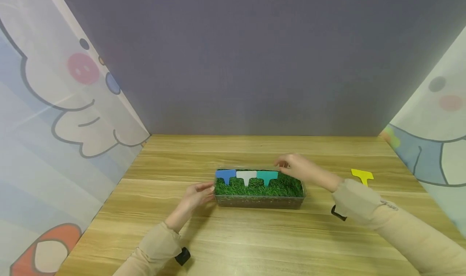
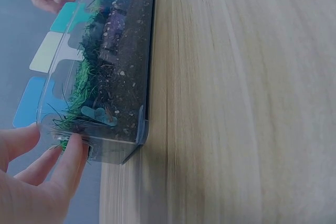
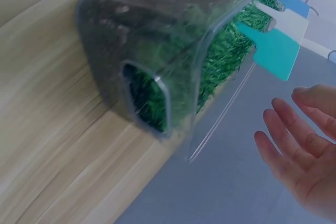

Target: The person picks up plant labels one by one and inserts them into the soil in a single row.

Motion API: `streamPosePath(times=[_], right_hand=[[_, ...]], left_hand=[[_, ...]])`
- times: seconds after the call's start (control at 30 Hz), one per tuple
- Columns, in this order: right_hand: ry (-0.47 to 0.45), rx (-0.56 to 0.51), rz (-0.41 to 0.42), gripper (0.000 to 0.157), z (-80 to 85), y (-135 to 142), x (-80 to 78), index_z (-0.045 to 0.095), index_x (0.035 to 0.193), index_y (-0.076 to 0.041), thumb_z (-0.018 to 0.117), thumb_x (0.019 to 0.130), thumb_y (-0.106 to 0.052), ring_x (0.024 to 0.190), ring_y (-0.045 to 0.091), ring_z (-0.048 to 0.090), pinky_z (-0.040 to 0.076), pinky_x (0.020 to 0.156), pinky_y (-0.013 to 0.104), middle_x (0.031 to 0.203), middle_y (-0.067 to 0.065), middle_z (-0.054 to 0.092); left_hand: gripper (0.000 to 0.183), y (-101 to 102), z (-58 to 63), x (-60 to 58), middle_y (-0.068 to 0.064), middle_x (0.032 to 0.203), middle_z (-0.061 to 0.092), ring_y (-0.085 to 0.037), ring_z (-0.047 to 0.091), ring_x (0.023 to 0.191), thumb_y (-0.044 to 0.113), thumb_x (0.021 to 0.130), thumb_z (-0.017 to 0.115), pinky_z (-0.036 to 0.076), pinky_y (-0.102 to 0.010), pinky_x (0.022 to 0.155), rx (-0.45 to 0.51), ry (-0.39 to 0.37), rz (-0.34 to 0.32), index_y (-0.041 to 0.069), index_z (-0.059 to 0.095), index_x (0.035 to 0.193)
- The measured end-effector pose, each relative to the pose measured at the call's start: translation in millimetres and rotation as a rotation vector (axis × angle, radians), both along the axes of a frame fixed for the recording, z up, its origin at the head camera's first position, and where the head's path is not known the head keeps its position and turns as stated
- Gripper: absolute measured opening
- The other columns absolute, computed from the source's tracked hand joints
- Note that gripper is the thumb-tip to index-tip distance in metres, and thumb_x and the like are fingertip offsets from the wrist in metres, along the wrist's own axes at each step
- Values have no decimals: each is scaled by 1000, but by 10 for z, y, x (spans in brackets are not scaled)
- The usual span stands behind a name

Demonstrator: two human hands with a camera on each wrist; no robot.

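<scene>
A clear plastic planter box (image 1: 259,202) filled with soil and green grass (image 1: 278,189) stands on the table. Three T-shaped plant labels stick up in a row from the grass: blue (image 1: 226,174), white (image 1: 246,175) and teal (image 1: 267,175). With thumb and fingers, my left hand (image 1: 198,196) holds the box's left end; in the left wrist view the thumb is at the rim and fingertips (image 2: 75,142) are by the end wall. My right hand (image 1: 296,166) hovers at the back rim just right of the teal label, its fingers loosely bent around nothing in the right wrist view.
A yellow T-shaped label (image 1: 362,175) lies on the wooden table (image 1: 262,237), right of the box. A grey panel (image 1: 255,65) rises behind the table, and cartoon-printed sheets (image 1: 47,118) flank both sides. The box's right end has a handle opening (image 3: 148,98).
</scene>
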State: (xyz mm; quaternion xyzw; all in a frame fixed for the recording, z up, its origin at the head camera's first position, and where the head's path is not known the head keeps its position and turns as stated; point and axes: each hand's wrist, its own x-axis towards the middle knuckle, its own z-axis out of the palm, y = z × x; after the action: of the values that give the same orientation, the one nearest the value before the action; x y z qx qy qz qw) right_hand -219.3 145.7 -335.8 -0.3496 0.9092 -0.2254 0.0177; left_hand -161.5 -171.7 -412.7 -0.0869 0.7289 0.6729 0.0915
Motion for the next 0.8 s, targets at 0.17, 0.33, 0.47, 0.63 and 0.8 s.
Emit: streamPosePath(times=[0.17, 0.33, 0.47, 0.63, 0.8], right_hand=[[36, -14, -2, 16, -18, 111, -11, 64, 96, 3, 58, 82, -2, 71, 13, 58, 53, 62, 22, 83, 6, 64], [26, -28, -21, 16, -24, 237, -13, 63, 95, 4, 57, 81, -1, 70, 12, 57, 53, 62, 21, 81, 7, 64], [17, -36, -34, 14, -23, 333, -10, 63, 93, 5, 57, 81, 1, 67, 11, 56, 52, 59, 20, 79, 7, 64], [19, -31, -51, 12, -39, 449, 9, 64, 91, 2, 58, 81, 1, 66, 11, 56, 52, 57, 20, 77, 5, 63], [17, -14, -79, 13, -55, 576, 21, 63, 93, 3, 57, 81, 1, 68, 12, 56, 53, 58, 23, 78, 6, 63]], left_hand=[[34, 8, 13, 9, -29, 121, 46, -37, 52, 105, 2, 87, 53, 49, -37, 89, -10, -3, -5, -12, 48, 118], [33, 13, 21, 7, -29, 121, 47, -36, 52, 105, 2, 87, 53, 49, -38, 89, -8, -8, 7, -12, 49, 117], [34, 4, 18, 2, -28, 121, 47, -35, 53, 104, 3, 87, 54, 49, -37, 88, -9, -1, 6, -11, 50, 117], [38, -70, -70, -21, -28, 120, 47, -34, 55, 102, 10, 86, 57, 51, -35, 86, -1, 42, -60, -10, 49, 118], [38, -43, -28, -3, -28, 123, 46, -35, 53, 105, 8, 87, 55, 50, -35, 87, -12, 12, -38, -10, 48, 119]])
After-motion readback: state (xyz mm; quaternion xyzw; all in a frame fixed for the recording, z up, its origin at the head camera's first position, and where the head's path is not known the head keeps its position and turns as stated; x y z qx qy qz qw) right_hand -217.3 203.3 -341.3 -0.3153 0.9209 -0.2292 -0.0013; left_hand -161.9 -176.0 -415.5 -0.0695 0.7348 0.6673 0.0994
